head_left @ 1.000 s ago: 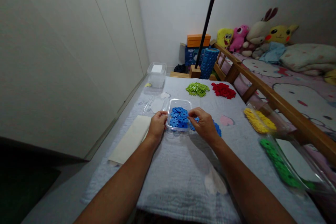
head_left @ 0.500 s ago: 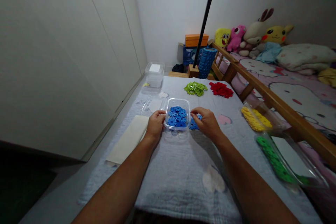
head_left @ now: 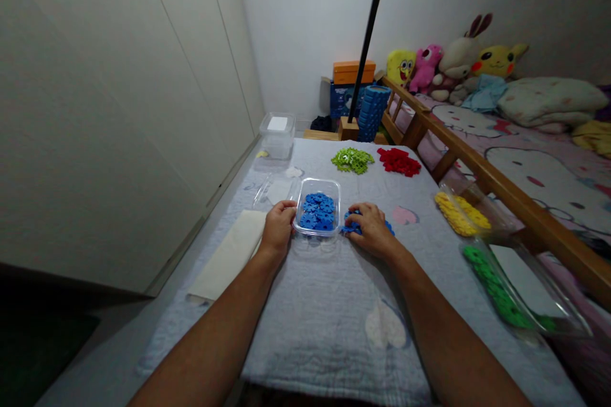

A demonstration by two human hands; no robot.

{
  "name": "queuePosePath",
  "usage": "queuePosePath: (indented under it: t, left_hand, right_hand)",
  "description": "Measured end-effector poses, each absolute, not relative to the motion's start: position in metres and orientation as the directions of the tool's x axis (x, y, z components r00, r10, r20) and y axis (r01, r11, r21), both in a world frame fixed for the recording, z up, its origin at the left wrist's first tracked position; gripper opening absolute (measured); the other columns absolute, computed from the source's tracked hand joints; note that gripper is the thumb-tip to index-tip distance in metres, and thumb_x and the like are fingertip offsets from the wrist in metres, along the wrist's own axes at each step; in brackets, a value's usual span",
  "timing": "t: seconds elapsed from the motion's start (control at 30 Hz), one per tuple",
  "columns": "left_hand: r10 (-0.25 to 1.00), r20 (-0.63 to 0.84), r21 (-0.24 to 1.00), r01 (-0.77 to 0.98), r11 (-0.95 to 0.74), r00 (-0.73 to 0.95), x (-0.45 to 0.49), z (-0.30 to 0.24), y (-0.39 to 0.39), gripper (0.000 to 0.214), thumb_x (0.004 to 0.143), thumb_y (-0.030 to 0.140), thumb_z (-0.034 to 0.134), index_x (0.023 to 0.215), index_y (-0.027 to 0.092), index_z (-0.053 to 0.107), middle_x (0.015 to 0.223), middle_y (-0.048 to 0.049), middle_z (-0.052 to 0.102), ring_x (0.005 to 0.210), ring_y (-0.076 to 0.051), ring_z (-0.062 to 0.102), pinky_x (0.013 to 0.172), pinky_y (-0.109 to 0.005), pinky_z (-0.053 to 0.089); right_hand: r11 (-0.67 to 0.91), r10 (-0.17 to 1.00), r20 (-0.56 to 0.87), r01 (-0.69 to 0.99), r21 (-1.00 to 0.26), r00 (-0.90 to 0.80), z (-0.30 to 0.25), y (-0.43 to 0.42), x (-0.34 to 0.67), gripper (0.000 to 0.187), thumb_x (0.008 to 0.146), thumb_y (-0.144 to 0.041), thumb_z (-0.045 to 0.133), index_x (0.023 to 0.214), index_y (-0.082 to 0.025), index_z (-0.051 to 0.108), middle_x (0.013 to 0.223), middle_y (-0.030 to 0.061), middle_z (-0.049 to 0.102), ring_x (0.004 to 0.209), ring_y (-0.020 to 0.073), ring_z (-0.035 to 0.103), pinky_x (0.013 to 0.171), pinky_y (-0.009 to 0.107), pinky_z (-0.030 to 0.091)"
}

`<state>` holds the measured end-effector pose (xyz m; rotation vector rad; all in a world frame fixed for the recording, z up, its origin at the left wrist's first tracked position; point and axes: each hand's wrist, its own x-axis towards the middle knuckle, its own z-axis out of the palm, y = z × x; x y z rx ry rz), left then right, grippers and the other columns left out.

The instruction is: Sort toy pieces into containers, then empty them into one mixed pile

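Note:
A clear plastic box (head_left: 338, 203) partly filled with blue snowflake-shaped pieces (head_left: 317, 211) stands on the grey quilted cloth (head_left: 324, 292). My left hand (head_left: 277, 227) grips the box's near left corner, fingers curled on its rim. My right hand (head_left: 370, 229) lies just right of the box, fingers closed over a small pile of loose blue pieces (head_left: 389, 227) on the cloth.
Light green pieces (head_left: 352, 159) and red pieces (head_left: 399, 162) lie in heaps farther back. Yellow pieces (head_left: 458, 215) and dark green pieces (head_left: 496, 292) sit in clear containers at the right, beside a wooden bed rail (head_left: 496, 187). A lidded clear box (head_left: 277, 135), a lid (head_left: 277, 191) and a white sheet (head_left: 229, 254) lie left.
My right hand has dropped from the box's right rim down onto the loose blue pile beside it. The left hand keeps its hold on the box.

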<state>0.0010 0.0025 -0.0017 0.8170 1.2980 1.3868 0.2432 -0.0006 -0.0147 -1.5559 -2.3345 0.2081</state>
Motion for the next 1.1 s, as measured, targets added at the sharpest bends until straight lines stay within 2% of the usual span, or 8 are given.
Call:
queuePosePath:
  t: [0.13, 0.3, 0.43, 0.53, 0.7, 0.8, 1.0, 1.1]
  left_hand:
    - [0.956, -0.172, 0.965, -0.235, 0.115, -0.237, 0.001, -0.002, 0.003, 0.024, 0.061, 0.028, 0.064, 0.082, 0.016, 0.062, 0.050, 0.0086, 0.048, 0.038, -0.006, 0.037, 0.036, -0.018, 0.027]
    - [0.959, -0.181, 0.961, -0.248, 0.125, -0.217, 0.001, -0.002, 0.002, 0.028, 0.063, 0.027, 0.065, 0.089, 0.015, 0.062, 0.050, 0.0088, 0.047, 0.039, -0.006, 0.037, 0.038, -0.018, 0.028]
    - [0.961, -0.186, 0.963, -0.230, 0.137, -0.204, 0.000, -0.002, 0.002, 0.043, 0.065, 0.026, 0.065, 0.106, 0.014, 0.063, 0.048, 0.0100, 0.046, 0.038, -0.007, 0.036, 0.038, -0.018, 0.027]
    - [0.965, -0.178, 0.966, -0.221, 0.134, -0.191, 0.000, -0.001, 0.002, 0.039, 0.065, 0.026, 0.065, 0.102, 0.012, 0.066, 0.049, 0.0087, 0.047, 0.039, -0.006, 0.036, 0.038, -0.018, 0.027]
    - [0.967, -0.175, 0.964, -0.232, 0.131, -0.184, 0.001, -0.001, 0.002, 0.032, 0.064, 0.025, 0.065, 0.094, 0.014, 0.067, 0.048, 0.0088, 0.046, 0.038, -0.006, 0.036, 0.038, -0.018, 0.028]
    - [0.968, -0.177, 0.962, -0.238, 0.133, -0.176, 0.002, -0.001, 0.002, 0.031, 0.064, 0.025, 0.065, 0.093, 0.014, 0.065, 0.046, 0.0092, 0.046, 0.038, -0.007, 0.036, 0.038, -0.018, 0.028]
    - [0.970, -0.182, 0.957, -0.256, 0.137, -0.163, 0.001, 0.000, 0.002, 0.030, 0.065, 0.026, 0.066, 0.093, 0.015, 0.064, 0.046, 0.0091, 0.046, 0.038, -0.007, 0.037, 0.038, -0.018, 0.028]
    - [0.968, -0.188, 0.960, -0.237, 0.146, -0.166, 0.001, 0.000, 0.001, 0.031, 0.065, 0.027, 0.066, 0.094, 0.015, 0.064, 0.047, 0.0091, 0.046, 0.038, -0.007, 0.037, 0.038, -0.018, 0.028]
  right_hand:
    - [0.411, 0.909, 0.229, 0.848, -0.335, -0.349, -0.011, 0.001, 0.248, 0.014, 0.084, -0.023, 0.067, 0.093, -0.027, 0.078, 0.117, 0.0080, 0.065, 0.113, 0.0277, 0.049, 0.097, 0.044, 0.038]
    - [0.398, 0.916, 0.272, 0.763, -0.509, -0.296, -0.006, 0.006, 0.254, 0.019, 0.086, -0.022, 0.056, 0.084, -0.020, 0.075, 0.086, 0.0076, 0.066, 0.088, 0.0221, 0.058, 0.084, 0.037, 0.044]
    - [0.301, 0.944, 0.316, 0.646, -0.701, -0.096, -0.002, 0.006, 0.251, 0.017, 0.083, -0.029, 0.058, 0.094, -0.020, 0.069, 0.080, 0.0038, 0.066, 0.077, 0.0200, 0.061, 0.075, 0.033, 0.046]
    - [0.257, 0.950, 0.313, 0.527, -0.810, 0.018, 0.008, 0.006, 0.240, 0.024, 0.081, -0.034, 0.063, 0.102, -0.021, 0.061, 0.074, -0.0013, 0.061, 0.069, 0.0171, 0.060, 0.067, 0.029, 0.045]
    - [0.330, 0.941, 0.322, 0.503, -0.799, -0.106, 0.031, 0.016, 0.206, 0.007, 0.079, -0.028, 0.061, 0.081, -0.022, 0.059, 0.070, -0.0024, 0.060, 0.066, 0.0146, 0.058, 0.066, 0.027, 0.043]
    - [0.336, 0.942, 0.284, 0.537, -0.773, -0.181, 0.036, 0.022, 0.184, 0.002, 0.079, -0.023, 0.060, 0.080, -0.021, 0.061, 0.069, -0.0017, 0.063, 0.066, 0.0149, 0.059, 0.066, 0.027, 0.044]
    - [0.347, 0.935, 0.319, 0.580, -0.737, -0.154, 0.032, 0.023, 0.182, 0.014, 0.081, -0.025, 0.060, 0.091, -0.020, 0.067, 0.090, 0.0049, 0.073, 0.084, 0.0193, 0.066, 0.084, 0.033, 0.048]
    - [0.305, 0.943, 0.319, 0.621, -0.722, -0.093, 0.029, 0.020, 0.208, 0.016, 0.081, -0.030, 0.058, 0.088, -0.020, 0.069, 0.089, 0.0056, 0.073, 0.085, 0.0205, 0.066, 0.084, 0.035, 0.049]
